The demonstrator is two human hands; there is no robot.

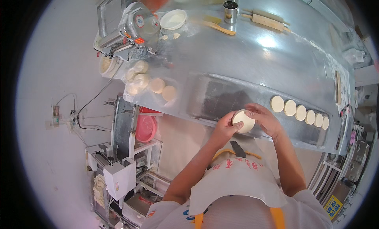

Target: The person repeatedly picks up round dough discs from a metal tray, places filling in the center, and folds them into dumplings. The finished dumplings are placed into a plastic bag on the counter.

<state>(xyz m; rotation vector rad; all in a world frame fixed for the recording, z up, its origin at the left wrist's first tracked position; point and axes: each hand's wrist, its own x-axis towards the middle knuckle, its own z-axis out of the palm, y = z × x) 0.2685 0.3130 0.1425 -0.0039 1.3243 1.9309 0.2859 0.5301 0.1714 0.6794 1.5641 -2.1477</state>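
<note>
A round, flat disc of pale dough [245, 124] is held up over the near edge of a long metal tray [225, 94]. My left hand [225, 129] grips its left side, the thumb lying across its face. At the disc's upper right edge, the fingers of my right hand [264, 120] are curled and seem to touch it. Several similar dough discs [277, 104] stand in a row along the tray's right half. Left of the tray, two dough rounds [169, 93] lie on the steel table [204, 54], beside dough lumps under clear plastic [138, 76].
A dough-rolling machine [139, 24] stands at the back left, near a white bowl [173, 19]. Farther back are a wooden-handled brush [219, 27], a metal canister [230, 11] and a rolling pin [268, 22]. Below the table's left end sits a pink basin [146, 128].
</note>
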